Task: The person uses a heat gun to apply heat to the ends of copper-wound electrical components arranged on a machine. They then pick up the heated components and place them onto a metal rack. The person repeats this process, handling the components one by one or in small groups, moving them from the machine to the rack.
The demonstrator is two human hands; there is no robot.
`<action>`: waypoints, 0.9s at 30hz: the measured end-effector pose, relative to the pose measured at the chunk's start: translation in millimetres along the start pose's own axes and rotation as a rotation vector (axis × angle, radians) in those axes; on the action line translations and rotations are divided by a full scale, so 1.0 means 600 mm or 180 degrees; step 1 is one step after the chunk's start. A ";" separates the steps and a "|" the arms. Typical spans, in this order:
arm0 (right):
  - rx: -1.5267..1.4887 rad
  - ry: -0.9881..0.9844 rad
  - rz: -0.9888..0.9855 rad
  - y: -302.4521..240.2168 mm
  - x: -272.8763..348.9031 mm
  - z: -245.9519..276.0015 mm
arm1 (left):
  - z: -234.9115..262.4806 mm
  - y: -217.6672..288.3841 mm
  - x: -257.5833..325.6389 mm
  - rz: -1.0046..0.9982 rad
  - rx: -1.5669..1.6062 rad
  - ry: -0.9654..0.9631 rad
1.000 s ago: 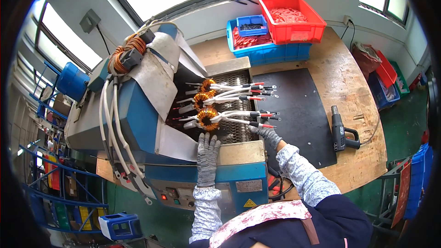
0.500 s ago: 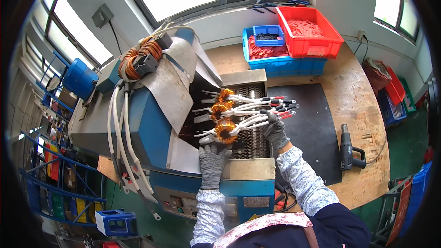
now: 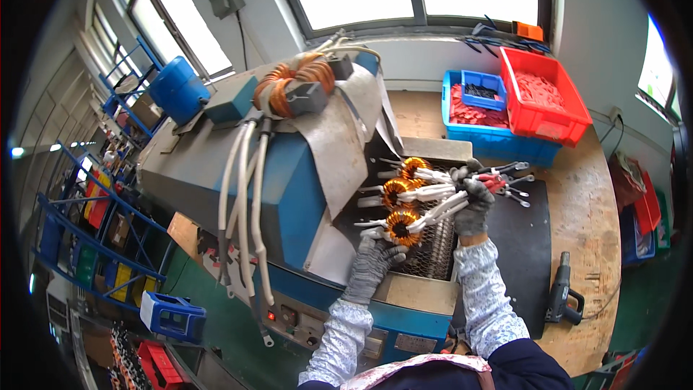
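Note:
Three copper-wound ring coils (image 3: 402, 227) with thick white cables lie in a row on the metal mesh conveyor (image 3: 433, 249) at the mouth of a blue heating machine. My gloved right hand (image 3: 473, 206) is closed round the gathered white cables (image 3: 442, 209) to the right of the coils. Beyond its fingers fan out the metal cable lugs (image 3: 516, 191) and red sleeves (image 3: 494, 182). My gloved left hand (image 3: 372, 267) is by the nearest coil, with thumb and fingers apart and fingertips by a short white lead (image 3: 372, 232). Whether they touch it is hard to tell.
On the machine's hood (image 3: 216, 166) sits a larger copper coil (image 3: 289, 90), its white cables hanging down the front. A heat gun (image 3: 563, 292) lies on the wooden table at right. Red (image 3: 548, 126) and blue bins (image 3: 498, 141) of small sleeves stand at the back.
My right hand has closed round the cables, drawing their lug ends together. My left hand has moved from the machine's edge toward the nearest coil. The whole view has shifted and tilted.

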State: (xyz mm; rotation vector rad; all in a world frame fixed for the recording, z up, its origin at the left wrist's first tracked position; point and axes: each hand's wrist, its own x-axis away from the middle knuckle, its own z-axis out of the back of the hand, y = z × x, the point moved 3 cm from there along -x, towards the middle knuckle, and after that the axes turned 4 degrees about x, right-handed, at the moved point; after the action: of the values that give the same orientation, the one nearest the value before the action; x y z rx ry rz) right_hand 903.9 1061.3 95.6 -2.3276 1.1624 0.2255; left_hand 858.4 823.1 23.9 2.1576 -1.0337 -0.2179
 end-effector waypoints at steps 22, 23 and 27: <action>0.0011 -0.3314 -0.0732 -0.353 0.144 -0.357 | -0.261 -0.069 0.452 0.0412 -0.0193 -0.1287; -0.0437 -0.3706 -0.1012 -0.321 0.152 -0.371 | -0.256 -0.070 0.491 0.0264 -0.0335 -0.1165; -0.0760 -0.3392 -0.1795 -0.208 0.290 -0.483 | -0.238 -0.019 0.666 -0.0100 -0.0421 -0.0407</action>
State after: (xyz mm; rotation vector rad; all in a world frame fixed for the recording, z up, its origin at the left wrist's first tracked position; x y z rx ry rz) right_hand 1085.5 850.5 324.8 -2.0786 -0.0436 1.2326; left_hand 1192.3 612.0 179.0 2.0627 -1.0273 -0.4319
